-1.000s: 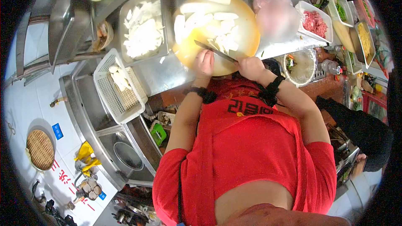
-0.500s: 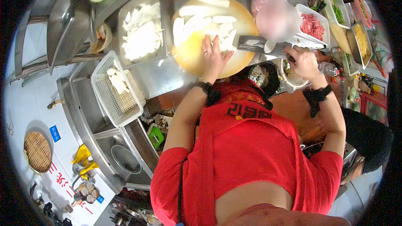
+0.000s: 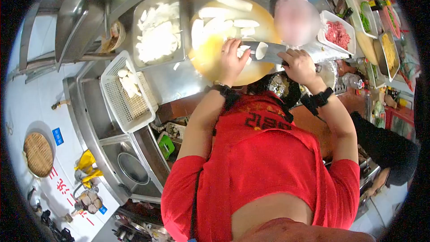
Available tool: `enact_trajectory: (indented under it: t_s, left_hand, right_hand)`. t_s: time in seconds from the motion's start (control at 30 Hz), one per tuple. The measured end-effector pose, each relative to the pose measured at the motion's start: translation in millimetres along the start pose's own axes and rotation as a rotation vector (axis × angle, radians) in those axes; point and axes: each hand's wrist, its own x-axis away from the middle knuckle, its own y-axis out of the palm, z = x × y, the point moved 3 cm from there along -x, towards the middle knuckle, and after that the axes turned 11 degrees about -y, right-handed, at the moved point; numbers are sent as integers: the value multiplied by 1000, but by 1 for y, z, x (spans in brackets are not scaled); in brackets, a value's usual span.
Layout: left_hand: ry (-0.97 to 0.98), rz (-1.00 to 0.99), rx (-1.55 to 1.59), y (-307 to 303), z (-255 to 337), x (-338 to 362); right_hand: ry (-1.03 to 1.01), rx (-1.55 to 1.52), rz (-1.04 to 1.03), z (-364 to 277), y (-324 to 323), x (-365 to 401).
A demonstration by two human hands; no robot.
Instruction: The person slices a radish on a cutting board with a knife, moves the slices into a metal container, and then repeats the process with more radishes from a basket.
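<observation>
My right hand [image 3: 301, 66] is wrapped round the handle of a cleaver [image 3: 273, 54], whose blade lies over the right part of the round yellow board [image 3: 264, 75]. One white slice sticks to the blade. My left hand [image 3: 233, 61] is beside the blade's left end, its fingers bent over white pieces; whether it grips one I cannot make out. Several peeled white vegetables [image 3: 230, 2] lie on the board behind my hands. Left of the board, a metal tray [image 3: 181, 58] holds many white slices.
A white basket [image 3: 112, 80] with white vegetables stands at the left above the sink [image 3: 107, 148]. Red meat [image 3: 337, 35] fills a white tray at the right. Behind it are more food trays. Another person's dark sleeve [image 3: 389, 152] shows at the lower right.
My right hand has brought the cleaver left, towards my left hand. The fingers of my left hand, spread before, are now bent and closer together. The view has shifted slightly.
</observation>
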Motion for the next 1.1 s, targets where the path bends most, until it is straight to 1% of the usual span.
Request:
enact_trajectory:
  t_s: [0.07, 0.17, 0.27, 0.3, 0.33, 0.4, 0.43, 0.5, 0.53, 0.6, 0.63, 0.67, 0.7, 0.77, 0.83, 0.87, 0.9, 0.93, 0.97, 1.0, 1.03, 1.1]
  left_hand:
    - [-28, 42, 2, -19, 6, -5]
    - [-10, 159, -20, -63, 23, -23]
    - [38, 252, -121, -107, 20, -50]
    - [30, 242, -102, -123, 17, -60]
    - [47, 298, -166, -136, 13, -69]
    - [35, 295, -132, -159, -11, -92]
    - [-18, 306, -192, -169, -30, -102]
    - [-141, 322, -360, -179, -71, -114]
    - [-134, 337, -358, -182, -63, -116]
    - [-155, 321, -472, -177, -45, -118]
    - [-146, 212, -391, -170, -36, -119]
    - [-76, 203, -398, -162, -24, -116]
    - [-81, 174, -423, -155, -21, -113]
    - [-87, 147, -445, -151, -27, -112]
    - [-299, 243, -574, -160, -56, -117]
    - [-320, 277, -634, -165, -75, -114]
    - [-342, 319, -642, -173, -89, -113]
    - [-334, 310, -642, -181, -94, -111]
    - [-358, 364, -709, -190, -99, -107]
    - [-383, 418, -776, -194, -99, -103]
    - [-379, 412, -774, -196, -93, -103]
    - [-170, 440, -520, -200, -68, -105]
  right_hand:
    - [-37, 20, 45, -11, -16, -7]
    - [-135, 13, 226, -26, -47, -28]
    - [-193, 16, 280, -41, -68, -64]
    - [-260, 39, 355, -49, -76, -79]
    - [-272, 43, 364, -56, -79, -94]
    - [-291, 60, 336, -70, -84, -122]
    - [-299, 65, 344, -76, -85, -136]
    - [-229, 166, 119, -88, -78, -160]
    - [-235, 176, 129, -96, -79, -169]
    - [-247, 236, 15, -108, -73, -185]
    - [-268, 247, 38, -113, -70, -191]
    - [-271, 248, 37, -116, -66, -194]
    - [-275, 218, 63, -119, -64, -197]
    - [-280, 191, 87, -121, -67, -198]
    - [-187, 193, -9, -116, -73, -192]
    - [-181, 192, -13, -108, -71, -186]
    - [-161, 157, 31, -96, -68, -178]
    - [-139, 123, 77, -87, -70, -171]
    - [-30, 72, 24, -78, -74, -157]
    - [-47, -22, 103, -68, -78, -141]
    - [-18, -82, 128, -55, -74, -125]
    - [22, -146, 149, -28, -60, -90]
